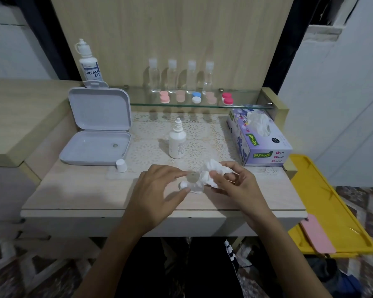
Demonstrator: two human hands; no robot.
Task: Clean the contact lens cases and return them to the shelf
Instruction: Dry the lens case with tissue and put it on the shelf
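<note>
Lens cases [196, 97] sit five in a row on the glass shelf [241, 106], while one clear case [192, 182] is over the counter [78, 190], pinched in the left hand [159, 190], the right hand [235, 183] clutching a crumpled tissue [211, 174] against it, so wiping looks unfinished.

Head view looks down, seemingly close.
</note>
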